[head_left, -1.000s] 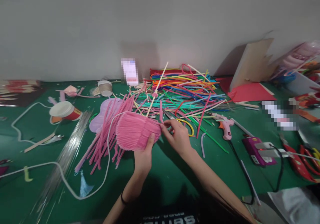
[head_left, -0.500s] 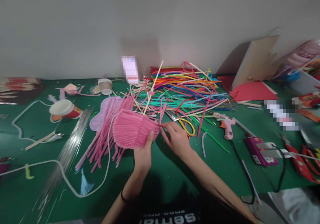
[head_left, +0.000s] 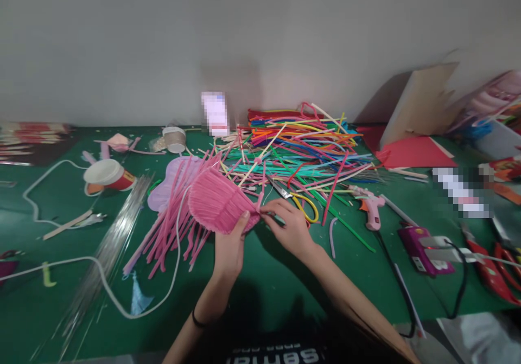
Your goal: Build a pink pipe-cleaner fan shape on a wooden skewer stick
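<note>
My left hand (head_left: 230, 253) grips a fan-shaped piece (head_left: 215, 198) made of pink pipe cleaners laid side by side, its thumb lying on top near the narrow end. At that end, my right hand (head_left: 290, 227) is closed in a pinch on a pink pipe cleaner (head_left: 261, 197), whose short tip sticks up. What lies right between the fingertips is mostly hidden. Loose pink pipe cleaners (head_left: 171, 228) lie under and left of the fan. Scissors (head_left: 307, 205) with yellow handles rest just beyond my right hand.
Behind is a heap of coloured pipe cleaners (head_left: 301, 136). A pink glue gun (head_left: 372, 212) and a purple power block (head_left: 425, 251) lie to the right. Bundled metal wires (head_left: 108, 253), a paper cup (head_left: 108, 175) and a white cable (head_left: 122, 312) are on the left.
The fan has tilted, its narrow end dipping lower to the right. The upright pipe cleaner tip stands shorter beside my right fingers. The view has shifted slightly.
</note>
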A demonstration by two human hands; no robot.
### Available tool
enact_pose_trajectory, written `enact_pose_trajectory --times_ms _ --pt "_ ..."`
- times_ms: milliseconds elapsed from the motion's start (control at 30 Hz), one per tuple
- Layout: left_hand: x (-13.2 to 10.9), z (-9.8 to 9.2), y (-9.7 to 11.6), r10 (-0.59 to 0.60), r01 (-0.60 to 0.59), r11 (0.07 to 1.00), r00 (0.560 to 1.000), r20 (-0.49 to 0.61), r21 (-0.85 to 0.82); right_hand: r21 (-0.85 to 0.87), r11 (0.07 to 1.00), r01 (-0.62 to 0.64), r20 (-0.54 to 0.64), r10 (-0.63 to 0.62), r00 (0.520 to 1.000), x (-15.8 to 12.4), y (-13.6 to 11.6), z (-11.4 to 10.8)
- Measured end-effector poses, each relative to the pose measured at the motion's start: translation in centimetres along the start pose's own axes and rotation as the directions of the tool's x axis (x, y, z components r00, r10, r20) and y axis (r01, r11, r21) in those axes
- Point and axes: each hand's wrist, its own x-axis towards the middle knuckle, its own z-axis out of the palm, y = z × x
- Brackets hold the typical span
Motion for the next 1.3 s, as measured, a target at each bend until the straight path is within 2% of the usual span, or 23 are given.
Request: enact_pose_trajectory --times_ms 133,367,433,533,633,767,900,1000,1067,1133,1200,1267,1300 --pt "0.2 -0.1 -0.2 -0.048 0.044 0.997 0.998 0.052 0.066 -0.053 0.998 0.039 0.014 -0.039 0.999 -0.5 0.2 0.1" --pt "0.6 -0.6 -0.6 -0.027 0.021 0.998 0.994 0.106 0.052 -0.152 0.981 0.121 0.068 -0.112 0.991 -1.3 0.3 0.4" --pt "0.6 -0.6 -0.5 -0.001 -0.004 0.998 0.997 0.077 0.055 -0.124 0.991 0.058 0.021 -0.055 0.998 -1.4 -0.1 0.6" --pt "0.5 -0.5 -0.5 0.084 -0.088 0.99 0.996 0.041 0.106 -0.082 0.989 -0.123 -0.086 0.116 0.99 -1.3 -0.8 0.7" --pt "0.3 -0.7 -0.8 0.154 -0.152 0.961 0.988 0.011 0.23 -0.081 0.973 -0.215 -0.105 0.206 0.973 -1.0 -1.1 0.6" --pt "0.2 -0.8 -1.0 0.192 -0.169 0.924 0.981 -0.035 0.342 -0.166 0.977 -0.131 -0.061 0.123 0.991 -0.8 -0.7 0.6" --pt "0.2 -0.8 -0.9 0.197 -0.181 0.901 0.98 0.0 0.394 -0.331 0.943 0.012 0.009 -0.01 1.0 -1.2 -0.1 0.7" --pt "0.3 -0.9 -0.9 0.224 -0.201 0.886 0.975 -0.004 0.418 -0.353 0.934 0.047 0.077 -0.021 0.997 -1.4 -0.1 0.7" --pt "0.3 -1.0 -0.8 0.207 -0.185 0.901 0.978 -0.013 0.393 -0.237 0.971 -0.035 0.047 0.047 0.998 -1.4 -0.5 0.6" --pt "0.3 -1.0 -0.6 0.179 -0.172 0.936 0.984 0.007 0.307 0.008 0.976 -0.217 -0.042 0.217 0.975 -1.3 -0.9 0.6" --pt "0.3 -0.9 -0.5 0.148 -0.152 0.97 0.988 0.034 0.188 0.317 0.857 -0.405 -0.069 0.447 0.892 -1.1 -1.3 0.6" --pt "0.3 -0.8 -0.4 0.104 -0.108 0.989 0.993 0.052 0.101 0.545 0.663 -0.513 0.018 0.603 0.798 -1.0 -1.4 0.7" --pt "0.2 -0.7 -0.4 0.08 -0.084 0.994 0.995 0.06 0.073 0.606 0.582 -0.543 0.081 0.634 0.769 -0.9 -1.4 0.7"
